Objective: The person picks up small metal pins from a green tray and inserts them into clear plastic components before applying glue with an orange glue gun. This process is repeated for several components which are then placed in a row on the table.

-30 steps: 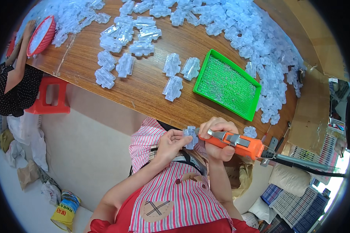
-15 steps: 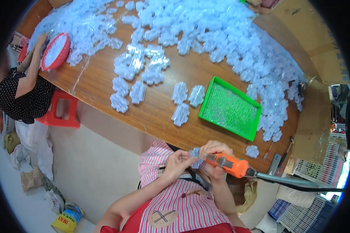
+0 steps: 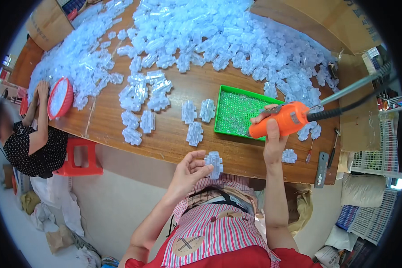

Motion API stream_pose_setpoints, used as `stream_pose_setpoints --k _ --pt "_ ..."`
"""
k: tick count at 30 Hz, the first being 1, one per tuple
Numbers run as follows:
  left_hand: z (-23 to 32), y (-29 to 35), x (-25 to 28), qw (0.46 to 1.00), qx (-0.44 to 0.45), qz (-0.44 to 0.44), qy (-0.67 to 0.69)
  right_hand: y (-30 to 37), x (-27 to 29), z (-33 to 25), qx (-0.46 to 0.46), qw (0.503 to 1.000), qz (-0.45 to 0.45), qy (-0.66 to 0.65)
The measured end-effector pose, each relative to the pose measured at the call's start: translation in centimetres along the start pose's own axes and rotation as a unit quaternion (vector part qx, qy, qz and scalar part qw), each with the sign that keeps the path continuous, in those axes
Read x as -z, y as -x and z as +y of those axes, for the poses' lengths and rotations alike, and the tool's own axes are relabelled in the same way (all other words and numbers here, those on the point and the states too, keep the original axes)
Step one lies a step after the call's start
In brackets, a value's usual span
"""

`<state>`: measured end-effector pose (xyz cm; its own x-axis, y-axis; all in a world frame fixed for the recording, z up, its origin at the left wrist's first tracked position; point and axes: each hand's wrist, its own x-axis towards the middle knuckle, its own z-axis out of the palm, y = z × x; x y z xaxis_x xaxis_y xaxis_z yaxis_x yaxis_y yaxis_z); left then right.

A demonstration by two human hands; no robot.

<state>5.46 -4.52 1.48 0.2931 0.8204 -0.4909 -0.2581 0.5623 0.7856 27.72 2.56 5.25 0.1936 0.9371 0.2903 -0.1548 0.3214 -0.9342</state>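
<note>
Near the table's front edge, my left hand (image 3: 188,172) pinches a clear bluish plastic piece (image 3: 215,165) with notched sides. My right hand (image 3: 274,145) is wrapped round an orange electric screwdriver (image 3: 286,119), whose cable runs off to the upper right. The tool's nose is over the right part of a shallow green tray (image 3: 217,110) full of small shiny pieces, probably screws; its tip is hidden behind the tool and hand. Left of the tray lie three similar plastic pieces (image 3: 189,111).
A large heap of clear pieces (image 3: 192,31) covers the table's far side. Several more lie in a cluster (image 3: 138,91). At right are a lone piece (image 3: 289,156), a small screwdriver (image 3: 309,155) and a grey flat object (image 3: 320,169). Another person (image 3: 27,143) works at left beside a red basket (image 3: 67,105).
My right hand has carried the screwdriver away from the plastic piece, up and right to the green tray. My left hand keeps the piece, slightly left and higher. The view has shifted.
</note>
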Motion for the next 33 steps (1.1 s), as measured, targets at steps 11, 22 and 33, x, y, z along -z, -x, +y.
stream_pose_setpoints --k 11,22,33 --pt "6.5 -9.6 6.1 0.926 -0.084 0.094 -0.356 2.1 0.0 -0.6 0.154 0.835 0.155 0.505" --pt "8.7 -11.6 5.5 0.942 0.056 -0.013 -0.33 -2.8 -5.4 7.9 0.099 0.733 -0.264 0.62" --pt "8.3 -7.3 6.4 0.977 -0.068 0.053 -0.194 0.8 -5.1 2.5 0.104 0.904 -0.099 0.402"
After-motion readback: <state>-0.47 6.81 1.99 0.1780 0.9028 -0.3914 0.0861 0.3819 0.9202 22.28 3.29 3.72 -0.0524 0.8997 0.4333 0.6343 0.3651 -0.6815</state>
